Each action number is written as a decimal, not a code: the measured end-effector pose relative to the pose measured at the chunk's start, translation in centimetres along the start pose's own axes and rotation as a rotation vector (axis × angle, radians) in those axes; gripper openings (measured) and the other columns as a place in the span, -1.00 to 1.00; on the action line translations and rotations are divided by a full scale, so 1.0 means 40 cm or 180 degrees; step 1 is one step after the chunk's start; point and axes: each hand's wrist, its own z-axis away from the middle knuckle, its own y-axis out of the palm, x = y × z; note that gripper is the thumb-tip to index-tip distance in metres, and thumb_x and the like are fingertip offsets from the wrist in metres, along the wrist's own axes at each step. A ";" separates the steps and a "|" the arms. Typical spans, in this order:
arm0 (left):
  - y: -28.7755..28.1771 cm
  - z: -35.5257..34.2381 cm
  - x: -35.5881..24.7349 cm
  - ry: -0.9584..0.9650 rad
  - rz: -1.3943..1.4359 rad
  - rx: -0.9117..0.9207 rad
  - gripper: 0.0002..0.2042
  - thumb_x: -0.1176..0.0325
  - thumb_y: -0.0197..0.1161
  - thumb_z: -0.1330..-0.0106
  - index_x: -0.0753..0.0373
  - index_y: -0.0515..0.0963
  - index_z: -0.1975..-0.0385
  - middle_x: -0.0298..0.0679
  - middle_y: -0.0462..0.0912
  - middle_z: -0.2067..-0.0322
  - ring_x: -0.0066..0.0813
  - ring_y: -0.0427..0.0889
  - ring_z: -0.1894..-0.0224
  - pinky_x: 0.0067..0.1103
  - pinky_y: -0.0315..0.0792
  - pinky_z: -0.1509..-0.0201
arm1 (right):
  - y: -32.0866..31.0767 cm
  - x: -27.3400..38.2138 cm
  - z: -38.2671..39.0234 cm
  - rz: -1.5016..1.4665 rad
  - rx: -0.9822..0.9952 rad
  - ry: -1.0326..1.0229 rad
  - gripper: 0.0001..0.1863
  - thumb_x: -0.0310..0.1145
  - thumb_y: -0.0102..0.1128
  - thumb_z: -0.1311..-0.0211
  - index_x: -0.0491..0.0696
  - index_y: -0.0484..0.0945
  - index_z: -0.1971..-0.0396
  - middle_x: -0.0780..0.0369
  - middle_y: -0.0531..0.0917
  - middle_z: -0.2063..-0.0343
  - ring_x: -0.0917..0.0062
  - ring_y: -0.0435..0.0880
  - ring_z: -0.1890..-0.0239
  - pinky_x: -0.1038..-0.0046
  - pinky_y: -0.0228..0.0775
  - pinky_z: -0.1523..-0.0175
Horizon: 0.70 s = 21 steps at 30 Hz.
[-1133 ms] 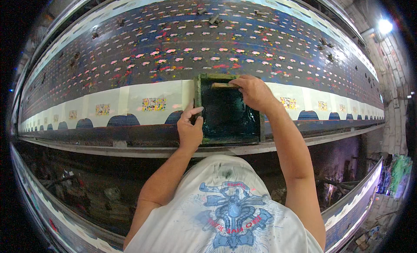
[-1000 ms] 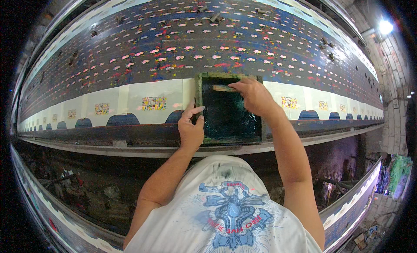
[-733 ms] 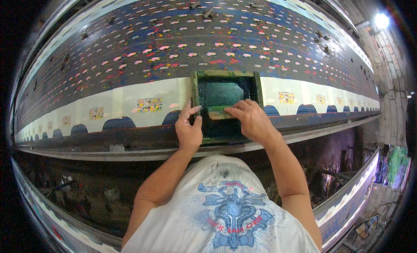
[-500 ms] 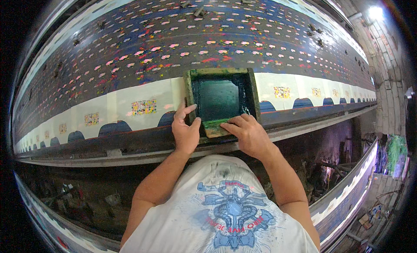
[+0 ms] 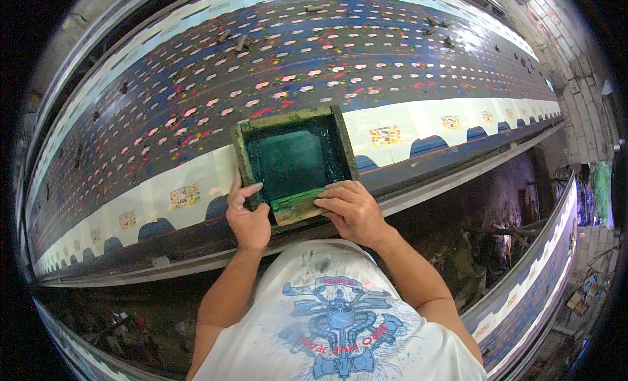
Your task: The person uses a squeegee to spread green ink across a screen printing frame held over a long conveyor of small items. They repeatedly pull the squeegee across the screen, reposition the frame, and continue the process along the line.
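A square wooden screen frame (image 5: 284, 115), stained green, lies slightly askew on a long strip of cream fabric pieces (image 5: 157, 178); its recessed mesh (image 5: 288, 157) is dark green and wet. My left hand (image 5: 250, 220) grips the frame's left side, thumb and fingers round the edge. A flat wooden squeegee (image 5: 294, 206), green along its top, lies across the frame's near end. My right hand (image 5: 350, 211) is closed on its right part, fingertips on the wood.
The long printing table (image 5: 281, 67) bears rows of small pink prints, paint specks and several dark fittings. A rail (image 5: 409, 188) runs along its near edge above dark, cluttered space. Another printed table (image 5: 523, 289) stands at lower right, beside a block wall (image 5: 582, 119).
My right hand has drawn the squeegee from the frame's far end to its near end; the mesh behind it looks lighter. The view has turned, so table and frame now appear tilted.
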 end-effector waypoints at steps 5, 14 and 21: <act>0.190 0.023 -0.040 0.0034 0.0463 0.0015 -0.61 0.77 0.29 -0.09 0.29 0.78 0.09 0.22 0.35 -0.65 0.05 0.27 -0.73 -0.22 0.09 -0.77 | -0.132 -0.105 0.083 0.0028 -0.0036 0.0279 -0.62 -0.64 0.58 -0.07 -0.08 0.82 0.06 0.14 0.85 0.03 0.14 0.80 -0.14 0.09 0.62 -0.23; 0.530 0.075 -0.064 -0.0034 0.0884 0.0113 -0.57 0.82 0.25 -0.09 0.35 0.77 0.03 0.29 0.35 -0.63 0.06 0.32 -0.71 -0.29 0.19 -0.72 | -0.346 -0.303 0.213 0.0087 -0.0287 0.0342 -0.61 -0.68 0.44 -0.11 -0.08 0.81 0.03 0.14 0.82 0.00 0.13 0.78 -0.12 0.09 0.59 -0.22; 0.613 0.093 -0.099 -0.0249 0.0762 0.0136 -0.61 0.84 0.27 -0.06 0.40 0.74 0.10 0.21 0.34 -0.66 -0.04 0.39 -0.67 -0.33 0.27 -0.68 | -0.440 -0.393 0.257 -0.0193 -0.0151 0.0203 -0.57 -0.73 0.37 -0.06 -0.13 0.81 0.03 0.08 0.82 0.00 0.09 0.78 -0.14 0.06 0.61 -0.25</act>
